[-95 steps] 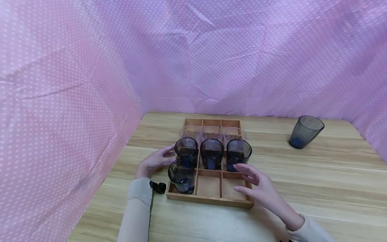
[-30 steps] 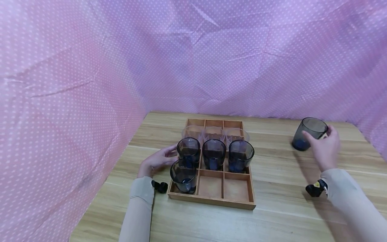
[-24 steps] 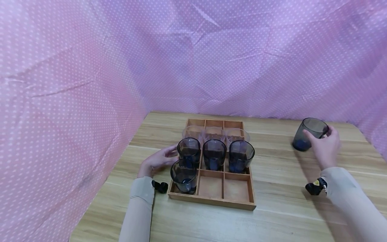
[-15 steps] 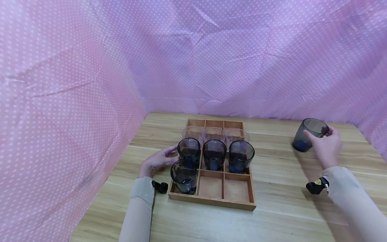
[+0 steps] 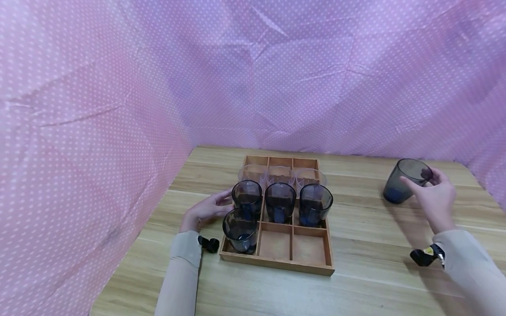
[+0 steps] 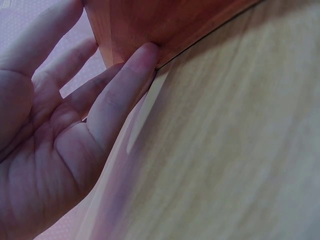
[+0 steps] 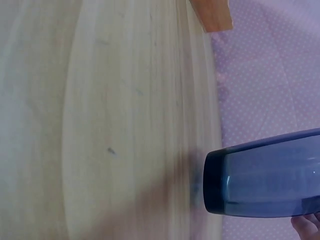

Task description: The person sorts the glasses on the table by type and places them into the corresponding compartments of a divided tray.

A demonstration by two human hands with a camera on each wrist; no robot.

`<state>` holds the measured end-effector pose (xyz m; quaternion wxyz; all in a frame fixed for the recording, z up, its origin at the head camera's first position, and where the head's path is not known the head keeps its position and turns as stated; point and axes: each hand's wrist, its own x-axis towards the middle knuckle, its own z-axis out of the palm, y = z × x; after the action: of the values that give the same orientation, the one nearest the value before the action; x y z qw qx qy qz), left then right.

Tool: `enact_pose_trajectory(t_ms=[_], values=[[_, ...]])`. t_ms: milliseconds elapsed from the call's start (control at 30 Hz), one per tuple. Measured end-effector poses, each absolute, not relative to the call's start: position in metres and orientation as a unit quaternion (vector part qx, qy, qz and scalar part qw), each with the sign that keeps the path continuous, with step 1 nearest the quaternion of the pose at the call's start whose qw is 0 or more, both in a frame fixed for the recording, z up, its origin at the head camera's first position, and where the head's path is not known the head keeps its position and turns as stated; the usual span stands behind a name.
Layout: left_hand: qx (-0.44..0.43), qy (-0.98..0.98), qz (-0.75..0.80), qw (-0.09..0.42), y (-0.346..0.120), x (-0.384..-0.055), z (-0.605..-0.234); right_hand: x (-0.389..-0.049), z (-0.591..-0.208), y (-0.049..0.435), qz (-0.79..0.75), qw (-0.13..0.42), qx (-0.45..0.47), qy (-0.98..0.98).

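Observation:
At the right of the table, my right hand (image 5: 436, 199) grips a smoked-grey drinking glass (image 5: 401, 182), thumb on the near side and fingers round the far side. In the right wrist view the glass (image 7: 270, 175) shows its thick dark base; whether that base touches the table I cannot tell. My left hand (image 5: 207, 208) rests beside the divided wooden tray (image 5: 276, 262), its loosely bent fingers against the tray's left side. The left wrist view shows a fingertip on the wooden wall (image 6: 145, 25). Dark glasses (image 5: 279, 204) fill one row of compartments, and another dark glass (image 5: 240, 232) stands front left.
Behind the dark row stand clear cups (image 5: 310, 175), hard to make out. The tray's middle and right front compartments (image 5: 310, 248) are bare. A pink dotted cloth (image 5: 276, 87) hangs behind and to the left of the wooden table (image 5: 356, 245).
My right hand has gone from the tray to the grey glass and taken hold of it. Over the last half second hand and glass shift slightly nearer. My left hand stays put.

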<state>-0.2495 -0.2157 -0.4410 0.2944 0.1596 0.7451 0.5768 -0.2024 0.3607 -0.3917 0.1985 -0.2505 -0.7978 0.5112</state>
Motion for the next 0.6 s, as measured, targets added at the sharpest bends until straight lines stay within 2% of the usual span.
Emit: enact_pose_trajectory(t_ms=[433, 600], values=[[0.156, 0.742, 0.580, 0.296, -0.215, -0.249, -0.441, -0.169, -0.383, 0.347, 0.566, 0.216, -0.157, -0.780], [0.148, 0.739, 0.586, 0.296, -0.215, -0.249, -0.441, -0.152, -0.380, 0.339, 0.562, 0.206, -0.121, -0.792]])
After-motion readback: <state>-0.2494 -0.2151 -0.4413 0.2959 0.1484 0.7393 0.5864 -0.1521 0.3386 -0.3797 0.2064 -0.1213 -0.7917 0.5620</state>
